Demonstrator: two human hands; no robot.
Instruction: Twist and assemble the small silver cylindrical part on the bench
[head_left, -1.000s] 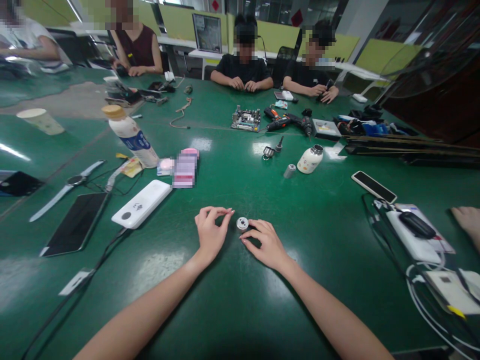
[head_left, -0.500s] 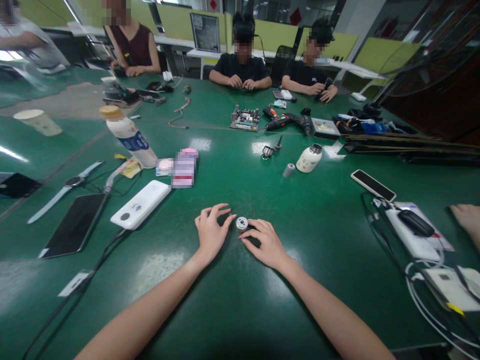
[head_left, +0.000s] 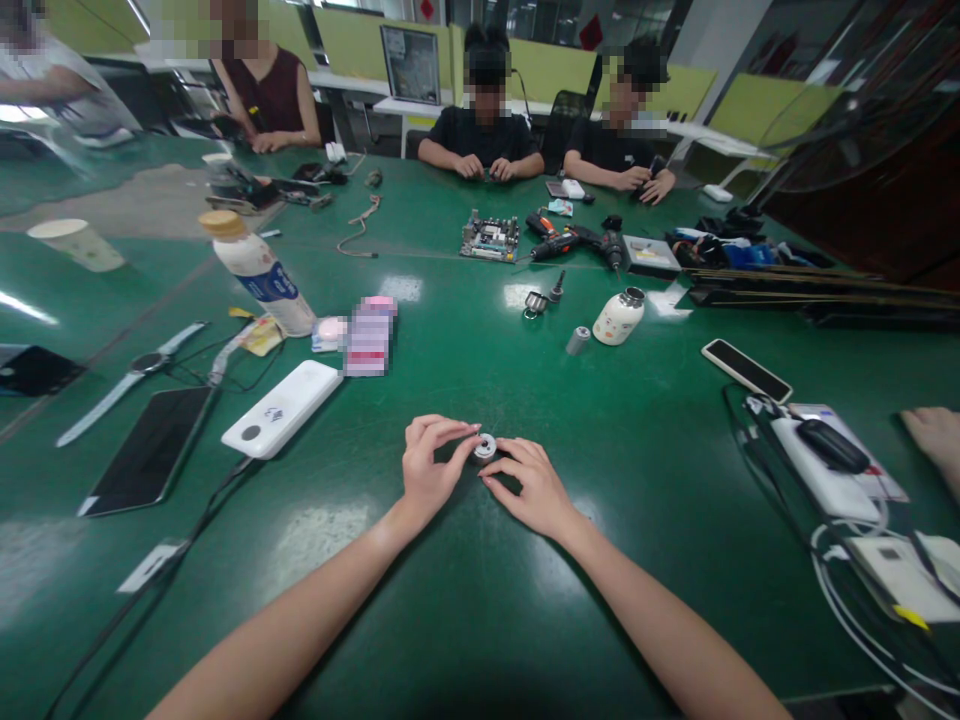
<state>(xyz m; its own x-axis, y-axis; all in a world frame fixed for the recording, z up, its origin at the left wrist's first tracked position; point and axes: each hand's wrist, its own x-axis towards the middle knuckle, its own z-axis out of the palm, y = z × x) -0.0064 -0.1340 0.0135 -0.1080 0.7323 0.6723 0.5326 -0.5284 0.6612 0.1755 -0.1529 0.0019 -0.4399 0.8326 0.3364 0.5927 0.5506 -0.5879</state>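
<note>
Metal cylinder (head_left: pixel 485 456) upright on table (head_left: pixel 450 640), between both hands' fingers. Right fingers (head_left: pixel 516 448) parted alongside it, hold unclear. Left fingers (head_left: pixel 450 432) almost together at top; whether pinching anything, cannot tell. Handling looks unfinished. Beyond fingers, second cylinder (head_left: pixel 577 342) untouched near open flask (head_left: pixel 617 320).

Table clutter around the edges, with 4 people (head_left: pixel 484 135) across the green table (head_left: pixel 375 640).
At left, a cup (head_left: pixel 79 246), capped bottle (head_left: pixel 262 280), watch (head_left: pixel 148 364), dark-screened tablet (head_left: pixel 150 450) and cabled power bank (head_left: pixel 281 410); beyond, a circuit board (head_left: pixel 490 238) near 2 drills (head_left: pixel 555 245). A pale flask (head_left: pixel 619 318) stands nearer. At right, a phone (head_left: pixel 746 371) lies near a black case (head_left: pixel 831 445) resting on a white block (head_left: pixel 814 480).
</note>
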